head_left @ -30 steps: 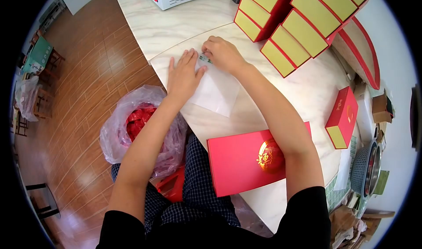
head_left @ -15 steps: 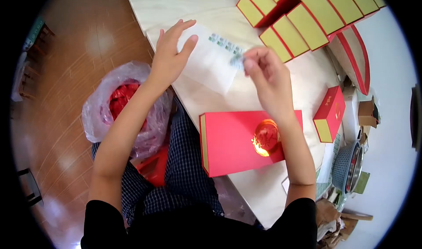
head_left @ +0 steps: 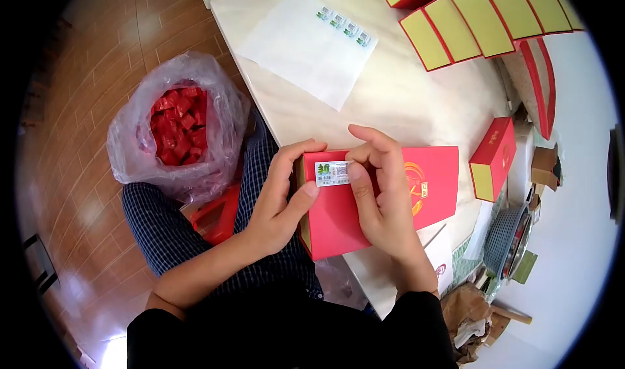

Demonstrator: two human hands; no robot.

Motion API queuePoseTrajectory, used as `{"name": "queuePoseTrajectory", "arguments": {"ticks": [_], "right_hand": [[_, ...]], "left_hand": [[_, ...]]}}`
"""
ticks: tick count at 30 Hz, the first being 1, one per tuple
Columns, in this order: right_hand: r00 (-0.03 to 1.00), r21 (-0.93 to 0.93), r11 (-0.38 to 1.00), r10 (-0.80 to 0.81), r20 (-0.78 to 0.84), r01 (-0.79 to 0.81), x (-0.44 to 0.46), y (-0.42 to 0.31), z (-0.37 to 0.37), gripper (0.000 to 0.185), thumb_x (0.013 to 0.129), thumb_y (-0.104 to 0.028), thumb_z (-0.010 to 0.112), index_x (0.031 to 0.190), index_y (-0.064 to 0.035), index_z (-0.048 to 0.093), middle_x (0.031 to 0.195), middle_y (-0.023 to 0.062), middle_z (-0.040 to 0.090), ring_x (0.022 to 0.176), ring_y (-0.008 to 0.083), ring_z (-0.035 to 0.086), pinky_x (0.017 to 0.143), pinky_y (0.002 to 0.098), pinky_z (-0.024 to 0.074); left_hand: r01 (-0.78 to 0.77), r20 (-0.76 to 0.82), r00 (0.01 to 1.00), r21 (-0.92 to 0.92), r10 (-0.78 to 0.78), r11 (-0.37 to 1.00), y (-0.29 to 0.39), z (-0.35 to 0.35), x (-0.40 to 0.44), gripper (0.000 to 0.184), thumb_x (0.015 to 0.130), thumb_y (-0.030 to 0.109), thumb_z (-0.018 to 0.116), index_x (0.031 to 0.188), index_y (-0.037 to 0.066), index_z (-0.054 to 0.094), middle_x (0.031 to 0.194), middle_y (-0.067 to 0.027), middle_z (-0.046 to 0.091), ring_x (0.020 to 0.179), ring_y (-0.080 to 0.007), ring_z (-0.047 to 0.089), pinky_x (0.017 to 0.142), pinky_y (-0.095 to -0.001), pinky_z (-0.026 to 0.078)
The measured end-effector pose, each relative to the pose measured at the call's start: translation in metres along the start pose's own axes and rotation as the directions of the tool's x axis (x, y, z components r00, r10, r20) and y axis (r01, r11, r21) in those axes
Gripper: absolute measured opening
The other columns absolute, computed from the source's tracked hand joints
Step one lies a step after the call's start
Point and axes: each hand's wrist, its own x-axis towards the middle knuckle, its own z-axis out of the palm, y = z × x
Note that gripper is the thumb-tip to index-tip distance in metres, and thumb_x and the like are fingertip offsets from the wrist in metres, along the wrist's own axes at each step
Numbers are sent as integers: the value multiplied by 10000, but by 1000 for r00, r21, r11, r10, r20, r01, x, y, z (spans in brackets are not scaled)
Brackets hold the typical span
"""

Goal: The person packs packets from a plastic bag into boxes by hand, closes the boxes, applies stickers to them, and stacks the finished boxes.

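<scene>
A red gift box [head_left: 338, 229] with a gold emblem lies flat in front of me on the table. Over its left part is a small printed sticker [head_left: 333, 174] with green lettering and a square code. My right hand [head_left: 384, 196] pinches the right end of this sticker between thumb and index finger. My left hand [head_left: 283, 196] is curled round the left end of the box, its thumb tip at the sticker's lower left corner. Beyond the box lies a white backing sheet [head_left: 306, 50] carrying a short row of similar stickers [head_left: 344, 27].
Red and yellow boxes [head_left: 462, 27] stand in a row at the back right. A smaller red box [head_left: 493, 157] is on the right. A clear plastic bag [head_left: 124, 141] of red pieces [head_left: 179, 125] sits at my left, by the table edge. A grey basket [head_left: 502, 239] is farther right.
Both hands have come down from the sticker sheet to the red box. My right hand has brought a sticker onto the box's left part. My left hand has closed round the box end.
</scene>
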Motion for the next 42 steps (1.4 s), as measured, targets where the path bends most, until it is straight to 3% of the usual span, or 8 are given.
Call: {"name": "queuePoseTrajectory", "arguments": {"ticks": [8,10,30,35,42], "right_hand": [[1000,-67,998,-23,2,23,5,-2,8,392,958,18,451,1340,-10,367,931,51,514,878,112,504,845,240,403],[997,-10,1000,20,-70,-21,5,-3,11,468,861,55,536,1310,-35,437,888,58,572,860,222,465,818,348,331],[997,-86,996,-17,-75,11,5,-3,10,493,835,70,558,1304,-27,443,878,50,569,838,213,470,801,340,331],[996,-106,994,-27,-87,17,6,-4,11,505,818,79,568,1298,-26,453,865,42,562,822,213,472,784,337,334],[991,-192,979,-90,-99,70,6,-3,12,554,771,91,599,1296,-22,464,858,43,555,791,219,473,767,340,338]], "left_hand": [[16,-24,1000,2,-16,1000,0,-3,2,379,1014,210,335,1303,-17,424,1292,-135,474,1219,-201,448,1054,-321,317],[18,-22,1000,6,-18,1000,-1,-4,2,378,1014,209,334,1303,-18,425,1291,-135,475,1218,-200,448,1053,-320,317],[6,-12,1000,36,-6,999,4,-4,3,387,1025,238,324,1296,-20,423,1275,-135,490,1191,-192,469,1031,-312,341],[37,-12,999,-54,-38,998,7,-3,3,383,1005,218,387,1308,-15,405,1272,-131,484,1187,-176,463,1026,-310,347],[51,-22,998,-25,-52,998,7,-1,4,379,970,164,477,1300,-9,407,1260,-124,487,1175,-172,468,1016,-307,359]]}}
